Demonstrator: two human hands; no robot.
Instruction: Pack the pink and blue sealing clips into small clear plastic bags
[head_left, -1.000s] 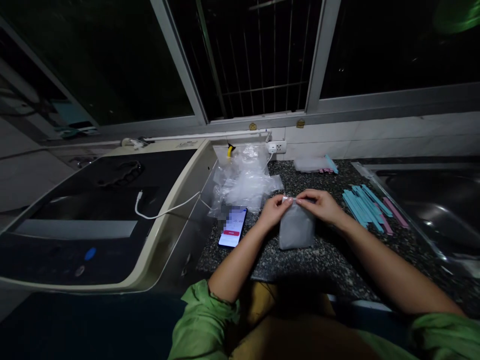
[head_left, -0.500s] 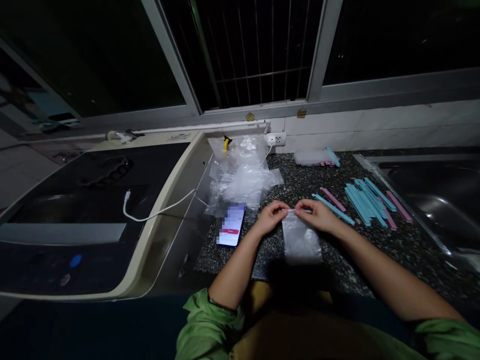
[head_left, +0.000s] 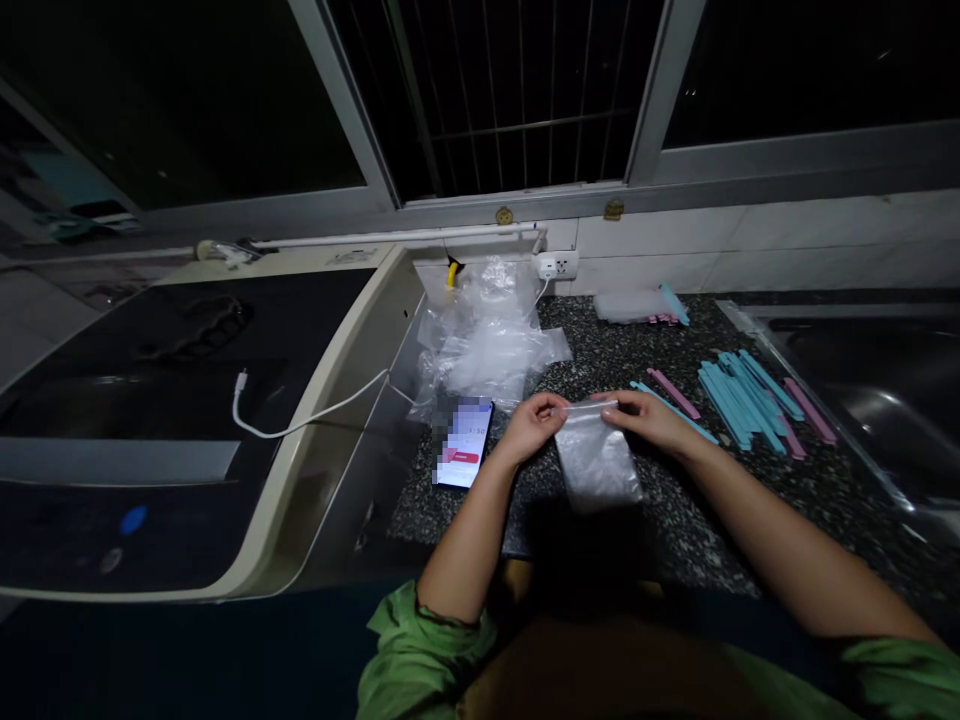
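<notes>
A clear plastic bag (head_left: 598, 462) hangs down over the counter's near part, its top edge stretched between my two hands. My left hand (head_left: 534, 428) pinches the top left corner between thumb and fingers. At the top right corner, my right hand (head_left: 643, 418) grips the edge in the same way. Left of the bag lies a lit phone (head_left: 465, 445). Just beyond my right hand are a blue strip (head_left: 679, 412) and a pink strip (head_left: 675, 392), apart from my fingers.
A pile of clear bags (head_left: 495, 350) lies behind the phone. Several blue strips (head_left: 739, 400) and pink ones sit by the sink (head_left: 870, 400). A bundled pack (head_left: 630, 306) rests near the wall. On the left stands a washing machine (head_left: 300, 450) with a white cable (head_left: 330, 412) across it.
My hands have moved a little apart along the bag's top edge, and the edge has risen slightly. The whole view has shifted a little.
</notes>
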